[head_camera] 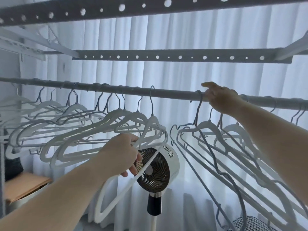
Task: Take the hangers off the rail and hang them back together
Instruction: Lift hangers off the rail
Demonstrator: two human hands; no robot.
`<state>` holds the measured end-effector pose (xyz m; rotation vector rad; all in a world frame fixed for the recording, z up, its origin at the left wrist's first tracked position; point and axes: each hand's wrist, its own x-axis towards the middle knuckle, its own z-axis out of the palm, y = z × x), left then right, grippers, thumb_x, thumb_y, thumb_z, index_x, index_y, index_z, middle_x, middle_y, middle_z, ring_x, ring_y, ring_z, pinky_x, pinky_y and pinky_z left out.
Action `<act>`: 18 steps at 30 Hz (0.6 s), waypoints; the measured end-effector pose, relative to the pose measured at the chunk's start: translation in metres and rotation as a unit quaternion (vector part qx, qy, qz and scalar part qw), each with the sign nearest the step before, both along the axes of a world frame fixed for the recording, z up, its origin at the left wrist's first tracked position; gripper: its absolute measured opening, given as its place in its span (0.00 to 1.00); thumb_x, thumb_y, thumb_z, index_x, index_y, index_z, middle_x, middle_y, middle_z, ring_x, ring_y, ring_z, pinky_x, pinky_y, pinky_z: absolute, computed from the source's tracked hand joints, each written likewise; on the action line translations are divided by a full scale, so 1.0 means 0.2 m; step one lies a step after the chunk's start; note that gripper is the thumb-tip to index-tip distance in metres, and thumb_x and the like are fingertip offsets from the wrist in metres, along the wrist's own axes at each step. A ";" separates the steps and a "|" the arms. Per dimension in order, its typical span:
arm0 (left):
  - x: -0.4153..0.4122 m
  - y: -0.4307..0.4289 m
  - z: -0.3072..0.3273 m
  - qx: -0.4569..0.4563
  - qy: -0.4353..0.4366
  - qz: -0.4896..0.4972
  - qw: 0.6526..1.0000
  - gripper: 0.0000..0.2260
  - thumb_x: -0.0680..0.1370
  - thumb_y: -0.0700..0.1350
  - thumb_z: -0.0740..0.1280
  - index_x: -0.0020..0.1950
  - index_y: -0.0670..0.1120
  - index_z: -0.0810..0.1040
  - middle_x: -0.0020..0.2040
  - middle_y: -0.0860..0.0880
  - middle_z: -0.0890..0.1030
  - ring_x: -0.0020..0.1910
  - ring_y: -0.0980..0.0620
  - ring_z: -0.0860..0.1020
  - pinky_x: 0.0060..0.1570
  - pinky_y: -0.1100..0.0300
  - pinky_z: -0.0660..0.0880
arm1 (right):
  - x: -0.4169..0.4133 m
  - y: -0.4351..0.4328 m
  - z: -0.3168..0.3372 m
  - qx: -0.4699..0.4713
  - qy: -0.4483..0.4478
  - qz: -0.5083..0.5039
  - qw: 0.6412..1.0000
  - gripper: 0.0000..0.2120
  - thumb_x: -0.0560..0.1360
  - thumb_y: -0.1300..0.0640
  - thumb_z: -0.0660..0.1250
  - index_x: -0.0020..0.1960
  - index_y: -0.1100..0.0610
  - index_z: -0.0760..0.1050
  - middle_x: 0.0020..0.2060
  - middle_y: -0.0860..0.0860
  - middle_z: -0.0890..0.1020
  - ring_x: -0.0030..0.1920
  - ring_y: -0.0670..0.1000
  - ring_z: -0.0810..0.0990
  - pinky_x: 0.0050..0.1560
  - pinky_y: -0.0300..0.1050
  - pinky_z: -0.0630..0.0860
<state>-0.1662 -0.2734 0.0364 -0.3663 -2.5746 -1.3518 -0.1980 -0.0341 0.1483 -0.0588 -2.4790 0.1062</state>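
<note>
Left hand (120,154): fingers clamped on white hanger (152,118). Right hand (221,99) on rail (166,94); fingertips hidden behind it, grip indeterminate.

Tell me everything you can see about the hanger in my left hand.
The white hanger looks like plastic, with a thin grey metal hook whose top shows above the rail. It is tilted, lower end swung toward the camera, its bar crossing in front of the fan. The left hand grips its upper arm.
</note>
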 end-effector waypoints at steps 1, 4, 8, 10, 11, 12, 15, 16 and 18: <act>-0.02 0.01 0.01 -0.006 0.003 -0.002 1.000 0.14 0.76 0.34 0.54 0.52 0.51 0.72 0.40 0.49 0.80 0.22 0.54 0.76 0.18 0.67 0.69 | 0.00 0.00 0.00 -0.009 -0.002 0.006 1.000 0.21 0.80 0.55 0.48 0.72 0.48 0.58 0.68 0.52 0.72 0.67 0.58 0.67 0.67 0.53 0.60; -0.08 0.04 0.04 -0.015 0.008 -0.011 1.000 0.16 0.76 0.34 0.54 0.59 0.49 0.72 0.40 0.49 0.80 0.24 0.52 0.76 0.19 0.66 0.71 | 0.00 -0.02 0.00 0.020 -0.014 -0.017 1.000 0.22 0.79 0.44 0.50 0.71 0.46 0.61 0.68 0.51 0.71 0.68 0.57 0.66 0.65 0.52 0.61; -0.14 0.10 0.08 -0.026 0.018 -0.014 0.999 0.18 0.77 0.34 0.53 0.64 0.47 0.70 0.40 0.48 0.79 0.21 0.55 0.75 0.21 0.64 0.72 | -0.01 -0.03 -0.03 0.101 0.011 -0.048 0.994 0.22 0.77 0.42 0.54 0.69 0.47 0.63 0.64 0.52 0.73 0.66 0.57 0.68 0.62 0.52 0.64; -0.17 0.12 0.09 -0.033 0.022 -0.014 0.999 0.18 0.76 0.35 0.52 0.62 0.47 0.71 0.41 0.47 0.80 0.19 0.57 0.75 0.21 0.64 0.72 | -0.02 -0.03 -0.04 0.109 0.016 -0.052 0.993 0.24 0.77 0.42 0.55 0.71 0.47 0.61 0.64 0.52 0.73 0.66 0.57 0.67 0.63 0.52 0.64; -0.18 0.13 0.10 -0.038 0.024 -0.014 0.999 0.17 0.76 0.35 0.53 0.61 0.47 0.72 0.41 0.47 0.80 0.20 0.56 0.76 0.22 0.63 0.72 | -0.02 -0.03 -0.04 0.114 0.014 -0.054 0.992 0.25 0.77 0.43 0.55 0.72 0.47 0.58 0.66 0.52 0.72 0.67 0.57 0.66 0.64 0.52 0.63; -0.19 0.15 0.11 -0.042 0.024 -0.013 0.999 0.17 0.76 0.35 0.52 0.60 0.46 0.72 0.40 0.47 0.80 0.21 0.55 0.76 0.22 0.63 0.72 | -0.02 -0.03 -0.04 0.119 0.012 -0.054 0.991 0.26 0.77 0.43 0.55 0.73 0.46 0.55 0.67 0.52 0.71 0.68 0.57 0.66 0.64 0.53 0.63; -0.20 0.19 0.11 -0.051 0.014 -0.016 0.998 0.17 0.76 0.34 0.51 0.59 0.45 0.73 0.38 0.48 0.79 0.22 0.54 0.75 0.20 0.65 0.71 | -0.03 -0.02 -0.04 0.126 0.012 -0.050 0.991 0.27 0.77 0.43 0.55 0.74 0.46 0.53 0.67 0.52 0.70 0.67 0.57 0.66 0.65 0.53 0.63; -0.20 0.21 0.11 -0.057 0.011 -0.017 0.998 0.17 0.76 0.34 0.51 0.59 0.46 0.72 0.38 0.48 0.79 0.22 0.54 0.76 0.20 0.65 0.72 | -0.03 -0.02 -0.04 0.125 0.015 -0.049 0.991 0.27 0.77 0.44 0.55 0.74 0.46 0.54 0.67 0.53 0.71 0.67 0.57 0.66 0.65 0.53 0.63; -0.20 0.22 0.09 -0.064 0.003 -0.017 0.998 0.18 0.75 0.34 0.51 0.60 0.46 0.71 0.42 0.45 0.80 0.23 0.52 0.76 0.23 0.62 0.74 | -0.03 -0.02 -0.05 0.127 0.017 -0.050 0.991 0.25 0.77 0.44 0.55 0.73 0.46 0.55 0.65 0.53 0.71 0.66 0.58 0.67 0.64 0.53 0.63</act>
